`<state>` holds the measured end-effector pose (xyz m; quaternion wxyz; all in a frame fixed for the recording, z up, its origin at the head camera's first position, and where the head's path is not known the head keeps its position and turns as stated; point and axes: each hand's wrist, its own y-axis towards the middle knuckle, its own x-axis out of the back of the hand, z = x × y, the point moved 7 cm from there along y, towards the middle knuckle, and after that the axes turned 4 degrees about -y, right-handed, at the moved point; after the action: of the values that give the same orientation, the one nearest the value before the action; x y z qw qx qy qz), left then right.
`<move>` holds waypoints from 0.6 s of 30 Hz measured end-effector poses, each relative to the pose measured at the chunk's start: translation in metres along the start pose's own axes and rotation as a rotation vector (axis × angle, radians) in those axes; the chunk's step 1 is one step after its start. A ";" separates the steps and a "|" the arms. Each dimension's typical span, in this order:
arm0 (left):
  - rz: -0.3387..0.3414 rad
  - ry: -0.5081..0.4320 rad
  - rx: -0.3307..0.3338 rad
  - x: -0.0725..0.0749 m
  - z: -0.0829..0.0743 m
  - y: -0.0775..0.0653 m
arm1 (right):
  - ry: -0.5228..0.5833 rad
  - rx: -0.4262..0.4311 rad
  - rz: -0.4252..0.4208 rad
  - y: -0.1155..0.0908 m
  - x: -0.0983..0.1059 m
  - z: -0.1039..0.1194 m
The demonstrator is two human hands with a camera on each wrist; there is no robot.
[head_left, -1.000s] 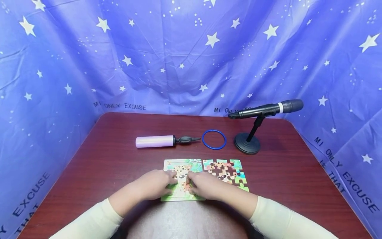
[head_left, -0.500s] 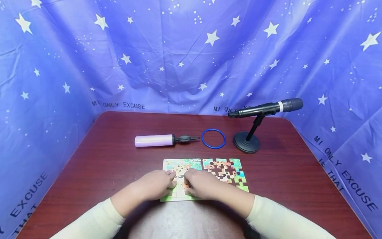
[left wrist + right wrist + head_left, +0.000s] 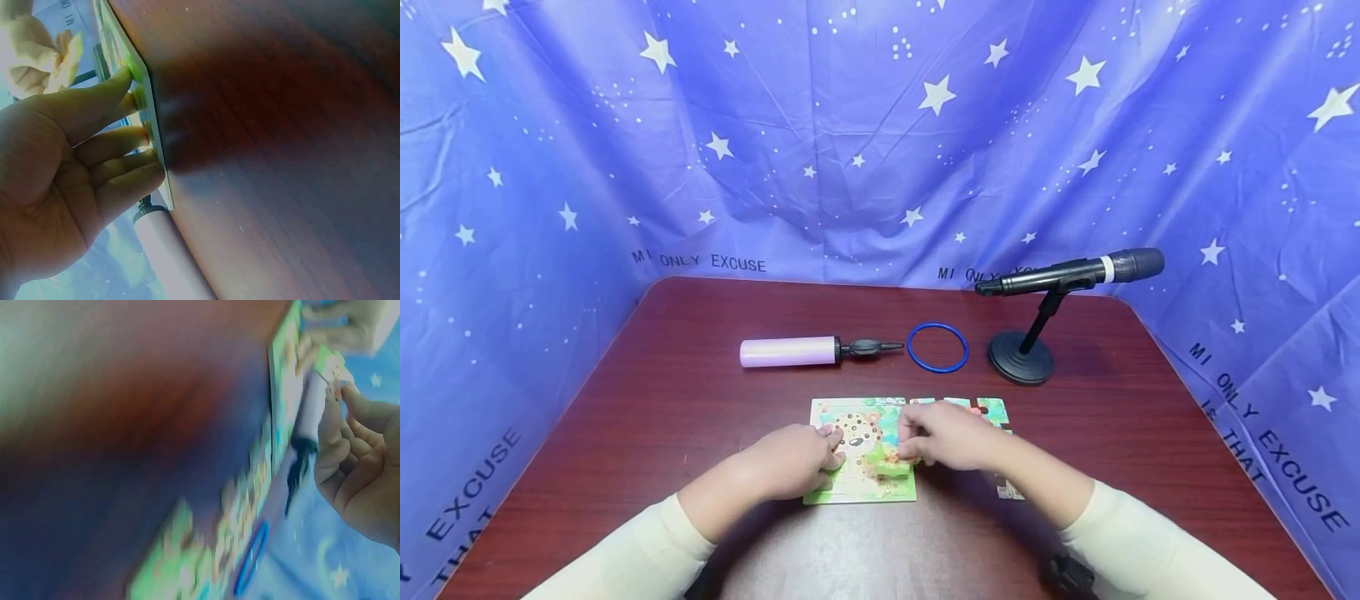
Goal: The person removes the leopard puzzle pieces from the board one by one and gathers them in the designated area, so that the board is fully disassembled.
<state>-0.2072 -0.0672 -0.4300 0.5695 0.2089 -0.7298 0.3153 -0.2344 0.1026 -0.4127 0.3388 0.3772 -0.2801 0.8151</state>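
A flat jigsaw puzzle (image 3: pixel 861 495) with a spotted animal picture lies at the table's front middle. My left hand (image 3: pixel 793 461) rests on its left part; in the left wrist view the left hand (image 3: pixel 81 144) touches the puzzle with fingertips and thumb, fingers extended. My right hand (image 3: pixel 951 435) is raised over the puzzle's right edge. Between its thumb and finger it pinches a green and orange puzzle piece (image 3: pixel 891 463), blurred in the head view. The right wrist view shows this piece (image 3: pixel 331 365) held off the board. Several loose puzzle pieces (image 3: pixel 993 410) lie to the right, partly hidden by my right forearm.
Behind the puzzle lie a lilac hand pump (image 3: pixel 788 352) with a black nozzle and a blue ring (image 3: pixel 938 371). A microphone (image 3: pixel 1067 277) sits on a round-based stand (image 3: pixel 1021 360) at the back right. A blue star curtain (image 3: pixel 820 125) encloses the table.
From low over the puzzle's middle, my right hand has risen and moved right, with a puzzle piece now visible in its pinch. My left hand stays in about the same place.
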 end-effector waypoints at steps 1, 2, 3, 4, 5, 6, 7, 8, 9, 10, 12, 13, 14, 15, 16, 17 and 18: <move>0.003 -0.002 0.000 0.000 0.000 0.000 | 0.020 -0.018 0.007 -0.005 0.006 -0.006; 0.009 -0.008 0.003 0.000 0.000 0.000 | 0.032 -0.034 0.011 -0.009 0.011 -0.011; 0.011 -0.017 0.008 -0.001 0.001 0.000 | 0.034 -0.046 0.012 -0.013 0.016 -0.017; 0.013 -0.024 0.011 -0.001 0.001 0.000 | 0.037 -0.056 0.014 -0.017 0.020 -0.022; 0.015 -0.030 0.016 -0.001 0.002 0.000 | 0.031 -0.068 0.015 -0.021 0.024 -0.027; 0.015 -0.035 0.018 -0.001 0.002 0.000 | 0.019 -0.077 0.015 -0.025 0.027 -0.032; 0.016 -0.040 0.020 -0.001 0.002 0.000 | 0.009 -0.089 0.020 -0.028 0.028 -0.037; 0.016 -0.046 0.022 -0.002 0.003 0.000 | -0.007 -0.098 0.027 -0.032 0.029 -0.041; 0.015 -0.047 0.022 -0.002 0.003 0.000 | -0.020 -0.106 0.037 -0.035 0.029 -0.046; 0.015 -0.045 0.021 -0.002 0.003 0.000 | -0.029 -0.115 0.048 -0.038 0.029 -0.050; 0.014 -0.047 0.017 -0.002 0.003 0.000 | -0.036 -0.126 0.068 -0.044 0.027 -0.057; 0.013 -0.048 0.016 -0.002 0.003 0.000 | -0.044 -0.128 0.075 -0.046 0.025 -0.060; 0.012 -0.048 0.015 -0.002 0.003 0.000 | -0.055 -0.127 0.079 -0.048 0.024 -0.062; 0.010 -0.047 0.012 -0.001 0.003 0.000 | -0.070 -0.127 0.080 -0.050 0.023 -0.065; 0.006 -0.046 0.010 -0.001 0.002 0.000 | -0.086 -0.125 0.076 -0.052 0.022 -0.067; 0.002 -0.045 0.007 -0.001 0.002 0.001 | -0.100 -0.124 0.072 -0.054 0.021 -0.069; -0.003 -0.041 0.004 -0.001 0.002 0.001 | -0.121 -0.125 0.064 -0.055 0.021 -0.070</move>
<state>-0.2091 -0.0678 -0.4313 0.5545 0.2173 -0.7405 0.3115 -0.2327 0.1935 -0.4241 0.3177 0.3947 -0.3622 0.7823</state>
